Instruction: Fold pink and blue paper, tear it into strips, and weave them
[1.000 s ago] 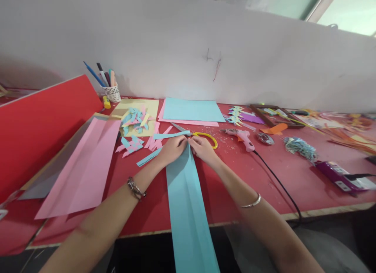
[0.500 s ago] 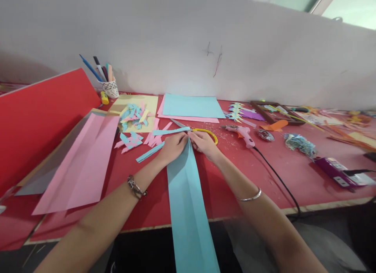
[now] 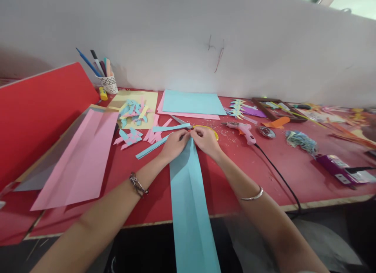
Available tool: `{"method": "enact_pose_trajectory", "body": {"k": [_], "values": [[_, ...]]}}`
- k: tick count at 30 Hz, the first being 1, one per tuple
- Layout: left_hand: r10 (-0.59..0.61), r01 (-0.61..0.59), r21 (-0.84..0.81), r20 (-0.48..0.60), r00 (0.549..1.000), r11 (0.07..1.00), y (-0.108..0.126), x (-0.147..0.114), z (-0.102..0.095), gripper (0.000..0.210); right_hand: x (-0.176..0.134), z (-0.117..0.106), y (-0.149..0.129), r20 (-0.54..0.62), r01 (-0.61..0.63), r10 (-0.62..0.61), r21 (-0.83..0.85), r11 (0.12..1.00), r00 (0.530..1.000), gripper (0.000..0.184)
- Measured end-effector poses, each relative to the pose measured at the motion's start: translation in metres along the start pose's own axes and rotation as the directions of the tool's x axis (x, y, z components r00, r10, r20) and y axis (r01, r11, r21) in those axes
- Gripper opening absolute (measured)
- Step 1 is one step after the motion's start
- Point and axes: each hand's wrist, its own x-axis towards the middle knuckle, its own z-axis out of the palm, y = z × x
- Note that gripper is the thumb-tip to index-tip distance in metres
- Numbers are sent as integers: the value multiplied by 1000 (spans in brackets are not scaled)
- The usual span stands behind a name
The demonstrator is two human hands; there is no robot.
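A long sheet of light blue paper (image 3: 190, 202) with lengthwise creases hangs over the table's front edge towards me. At its far end, my left hand (image 3: 175, 145) pinches the left side of the paper. Close beside it, my right hand (image 3: 205, 139) pinches the same end, thumb and fingertips together. Just beyond my hands lie scissors (image 3: 216, 134) with yellow handles, partly covered by my right hand. Light blue paper strips (image 3: 151, 148) rest by my left hand, and one strip crosses near the scissor blades.
Cut paper pieces (image 3: 133, 111) lie on a yellow sheet (image 3: 116, 100). Blue sheets (image 3: 192, 102) lie at the back. Pink paper (image 3: 79, 163) and a red board (image 3: 38, 116) are left. A pink glue gun (image 3: 245, 131) with a cord and a purple power strip (image 3: 337, 169) are right.
My hands have drawn closer together at the paper's far end, with the right fingers curled in more. The view has shifted slightly.
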Motion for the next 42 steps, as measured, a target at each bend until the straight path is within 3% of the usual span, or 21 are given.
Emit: {"method": "enact_pose_trajectory", "body": {"k": [6,10,14,28,36,40,42], "values": [[-54,53,-20,-17,998,998,-6,3,0,23,0,1,-2,104,-155,139,159,975,985,26],[-92,91,-34,-39,995,995,-7,3,-1,26,-4,3,-7,185,-282,232,320,904,955,27],[-100,98,-48,-39,994,994,-5,0,-1,31,-7,4,-10,192,-325,270,382,865,944,29],[-58,54,-43,-82,995,998,-6,0,0,29,-11,8,-13,148,-342,308,390,855,940,32],[-34,38,43,-78,996,998,-10,2,-10,32,-11,8,-14,147,-363,333,421,831,932,28],[11,-7,134,-34,999,991,-7,0,-12,31,-11,8,-12,180,-356,314,301,885,932,29],[32,-27,183,-22,999,983,-6,-2,-12,29,-12,8,-9,173,-284,255,173,943,951,29]]}}
